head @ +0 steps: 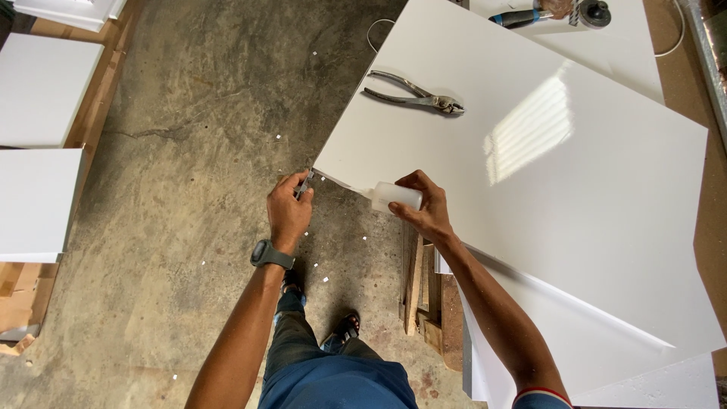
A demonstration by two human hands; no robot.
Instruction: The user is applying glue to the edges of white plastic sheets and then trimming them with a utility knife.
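The right hand [426, 208] is closed around a small white plastic squeeze bottle [395, 197], its tip at the near edge of a large glossy white board [545, 167]. Just beside it, the left hand [288, 208] pinches a small grey tool [305, 184] at the board's corner. Grey metal pliers [415, 95] lie farther up the board.

white panel [575, 189] | pliers [415, 95] on it | perhaps a power tool [545, 14] behind

One pair of pliers [415, 95], one squeeze bottle [395, 197], one wristwatch [268, 254]
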